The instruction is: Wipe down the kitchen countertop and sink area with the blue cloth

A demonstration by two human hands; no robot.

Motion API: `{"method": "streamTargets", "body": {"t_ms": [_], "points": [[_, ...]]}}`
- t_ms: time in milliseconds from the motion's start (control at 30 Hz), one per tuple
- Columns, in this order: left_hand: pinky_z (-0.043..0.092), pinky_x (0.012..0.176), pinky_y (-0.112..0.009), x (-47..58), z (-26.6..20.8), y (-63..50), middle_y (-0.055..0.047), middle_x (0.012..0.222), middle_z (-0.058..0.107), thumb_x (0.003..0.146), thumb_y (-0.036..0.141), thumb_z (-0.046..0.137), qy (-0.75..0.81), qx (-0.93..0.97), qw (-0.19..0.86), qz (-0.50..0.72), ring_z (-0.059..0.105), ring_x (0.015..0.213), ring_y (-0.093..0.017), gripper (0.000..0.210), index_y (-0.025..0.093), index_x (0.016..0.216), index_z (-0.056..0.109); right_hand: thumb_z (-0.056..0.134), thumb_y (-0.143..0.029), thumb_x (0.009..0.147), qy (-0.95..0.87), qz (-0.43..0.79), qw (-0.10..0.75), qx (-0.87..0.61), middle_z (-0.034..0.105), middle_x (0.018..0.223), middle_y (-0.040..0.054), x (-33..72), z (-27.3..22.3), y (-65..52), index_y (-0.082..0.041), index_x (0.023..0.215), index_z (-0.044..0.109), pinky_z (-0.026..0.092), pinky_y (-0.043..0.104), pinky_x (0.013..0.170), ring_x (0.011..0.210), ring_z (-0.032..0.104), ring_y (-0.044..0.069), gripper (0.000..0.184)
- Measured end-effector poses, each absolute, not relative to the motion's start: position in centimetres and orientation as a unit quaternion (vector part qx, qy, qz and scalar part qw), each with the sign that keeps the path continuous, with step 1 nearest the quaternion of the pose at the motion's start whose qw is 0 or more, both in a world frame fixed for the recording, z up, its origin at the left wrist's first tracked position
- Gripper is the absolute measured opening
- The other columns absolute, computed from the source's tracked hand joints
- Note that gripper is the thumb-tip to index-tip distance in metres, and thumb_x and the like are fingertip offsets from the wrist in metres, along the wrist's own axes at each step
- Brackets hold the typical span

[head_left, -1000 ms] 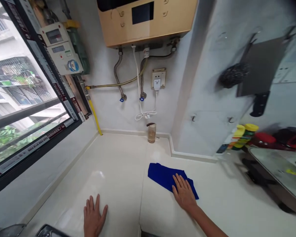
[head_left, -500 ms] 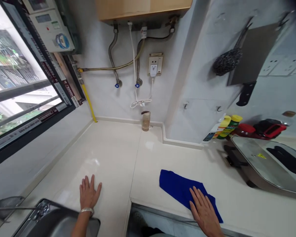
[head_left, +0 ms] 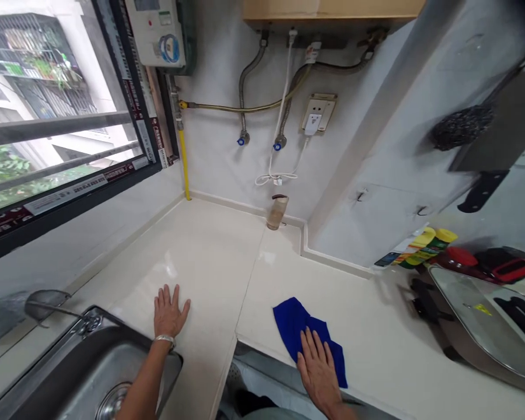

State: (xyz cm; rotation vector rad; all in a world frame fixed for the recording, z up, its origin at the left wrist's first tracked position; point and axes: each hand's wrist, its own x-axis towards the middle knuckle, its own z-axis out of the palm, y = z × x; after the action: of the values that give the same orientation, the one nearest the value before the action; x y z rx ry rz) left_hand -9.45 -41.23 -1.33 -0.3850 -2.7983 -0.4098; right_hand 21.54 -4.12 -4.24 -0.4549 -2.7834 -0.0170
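A dark blue cloth [head_left: 295, 321] lies partly folded on the cream countertop [head_left: 210, 256], near its front edge. My right hand [head_left: 318, 367] rests flat on the cloth, fingers stretched out and pressing it down rather than gripping it. To the left, my left hand [head_left: 170, 312] lies palm down on the bare counter with its fingers spread. It wears a bracelet at the wrist and holds nothing. Just beside that forearm is the steel sink [head_left: 87, 364].
A jar [head_left: 276, 213] stands in the back corner below hoses and a white cord. An electric pan [head_left: 490, 326] with a glass lid occupies the right side, bottles [head_left: 424, 245] behind it. A cleaver [head_left: 485, 189] and scrubber [head_left: 461, 125] hang on the wall.
My right hand and the blue cloth have moved left along the counter, and the cloth's folds have changed shape. The view has turned, showing more sink. My left hand stays flat on the counter.
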Motion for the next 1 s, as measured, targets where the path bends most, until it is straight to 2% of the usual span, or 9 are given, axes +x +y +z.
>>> {"method": "streamTargets", "body": {"t_ms": [67, 233, 333, 467, 733, 900, 1000], "points": [[0.024, 0.119, -0.062, -8.7, -1.4, -41.1, -0.024, 0.161, 0.027, 0.094, 0.050, 0.038, -0.970, -0.127, 0.146, -0.147, 0.018, 0.151, -0.042, 0.068, 0.009, 0.147, 0.042, 0.028, -0.040, 0.100, -0.978, 0.009, 0.152, -0.142, 0.030, 0.161, 0.0065, 19.6, -4.0, -6.0, -0.022, 0.158, 0.007, 0.020, 0.054, 0.121, 0.149, 0.026, 0.029, 0.064], [0.025, 0.120, -0.061, -5.6, -1.6, -41.2, -0.023, 0.161, 0.028, 0.094, 0.048, 0.043, -0.965, -0.146, 0.158, -0.151, 0.020, 0.151, -0.041, 0.066, 0.011, 0.148, 0.043, 0.026, -0.039, 0.101, -0.989, 0.033, 0.111, -0.095, 0.027, 0.162, 0.0060, 14.3, -2.7, -10.6, -0.018, 0.156, 0.026, 0.018, 0.051, 0.122, 0.151, 0.022, 0.028, 0.059], [0.027, 0.120, -0.061, -4.5, -1.6, -41.4, -0.022, 0.162, 0.027, 0.094, 0.046, 0.044, -0.961, -0.160, 0.161, -0.157, 0.022, 0.150, -0.040, 0.063, 0.013, 0.148, 0.042, 0.026, -0.039, 0.100, -0.993, 0.049, 0.084, -0.067, 0.024, 0.162, 0.0052, 10.9, -1.6, -13.2, -0.017, 0.154, 0.031, 0.017, 0.051, 0.123, 0.151, 0.020, 0.028, 0.058], [0.029, 0.119, -0.062, -4.4, -1.4, -41.2, -0.020, 0.161, 0.028, 0.096, 0.043, 0.042, -0.958, -0.150, 0.173, -0.174, 0.024, 0.150, -0.039, 0.059, 0.014, 0.148, 0.044, 0.026, -0.043, 0.100, -0.997, 0.064, 0.045, -0.029, 0.022, 0.163, 0.0047, 7.3, -0.2, -16.6, -0.017, 0.154, 0.029, 0.016, 0.051, 0.123, 0.152, 0.019, 0.028, 0.060], [0.034, 0.118, -0.059, -4.1, -1.2, -41.4, -0.020, 0.156, 0.039, 0.098, 0.038, 0.040, -0.954, -0.134, 0.190, -0.191, 0.030, 0.148, -0.036, 0.051, 0.015, 0.143, 0.051, 0.027, -0.041, 0.101, -0.993, 0.054, 0.035, 0.103, 0.012, 0.165, 0.0013, 6.1, 0.3, -20.1, -0.023, 0.157, 0.011, 0.011, 0.050, 0.125, 0.153, 0.013, 0.025, 0.061], [0.033, 0.120, -0.054, -2.7, 0.6, -40.6, -0.012, 0.159, 0.037, 0.099, 0.026, 0.034, -0.932, -0.239, 0.194, -0.193, 0.020, 0.153, -0.028, 0.051, 0.016, 0.148, 0.041, 0.029, -0.041, 0.101, -0.989, 0.071, 0.041, 0.124, 0.015, 0.165, 0.0023, 5.9, 0.4, -19.8, -0.023, 0.157, 0.016, 0.014, 0.050, 0.125, 0.152, 0.016, 0.025, 0.060], [0.031, 0.123, -0.050, -1.9, 1.8, -38.4, -0.007, 0.160, 0.036, 0.098, 0.021, 0.032, -0.906, -0.361, 0.148, -0.163, 0.023, 0.152, -0.023, 0.052, 0.021, 0.150, 0.038, 0.033, -0.042, 0.101, -0.985, 0.094, 0.046, 0.141, 0.018, 0.164, 0.0042, 5.9, 0.5, -19.2, -0.022, 0.156, 0.022, 0.017, 0.049, 0.125, 0.152, 0.017, 0.025, 0.060]]}}
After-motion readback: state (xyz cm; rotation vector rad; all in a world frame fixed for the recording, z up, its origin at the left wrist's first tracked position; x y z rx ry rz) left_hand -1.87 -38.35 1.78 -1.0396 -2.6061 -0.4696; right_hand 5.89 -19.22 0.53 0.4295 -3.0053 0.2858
